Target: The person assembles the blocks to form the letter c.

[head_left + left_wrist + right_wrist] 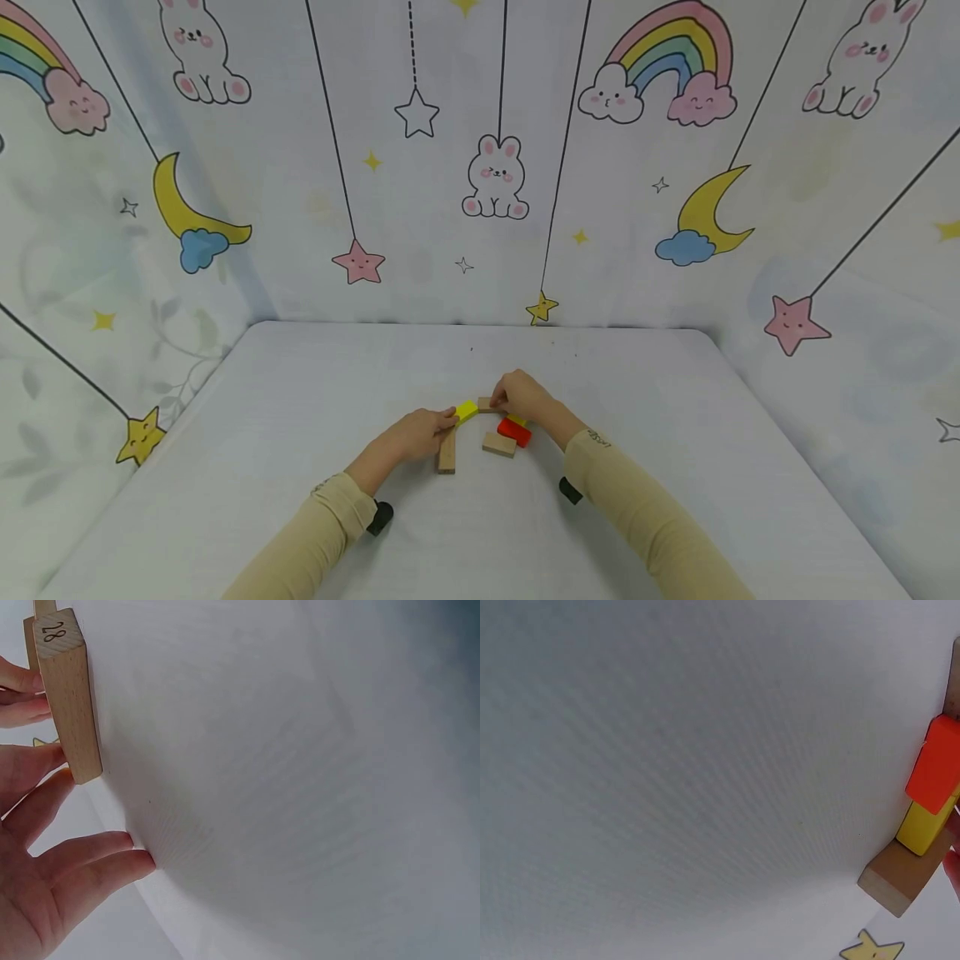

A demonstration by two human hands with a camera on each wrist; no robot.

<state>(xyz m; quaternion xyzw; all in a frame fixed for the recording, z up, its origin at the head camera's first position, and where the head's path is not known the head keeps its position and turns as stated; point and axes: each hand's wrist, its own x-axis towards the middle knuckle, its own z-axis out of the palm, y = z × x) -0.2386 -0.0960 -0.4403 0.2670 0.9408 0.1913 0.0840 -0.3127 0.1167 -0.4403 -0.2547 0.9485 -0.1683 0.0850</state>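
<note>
Blocks form a curved row on the white table. My left hand (420, 433) is at its left side, fingertips touching the yellow block (466, 411) and the far end of a long wooden block (447, 452). The left wrist view shows that wooden block (73, 705), marked 28, with the left hand's fingers fairly straight and spread beside it. My right hand (522, 396), fingers bent, pinches a wooden block (486, 405) at the back of the row. Another yellow block (922, 826) lies against a wooden block (907, 877) near the right fingertips, partly under a red block (936, 765).
A loose wooden block (498, 444) lies just in front of the red block (514, 431). White table surface (360, 358) surrounds the blocks. A patterned cloth wall (450, 192) with rabbits, stars and moons rises behind the table's back edge.
</note>
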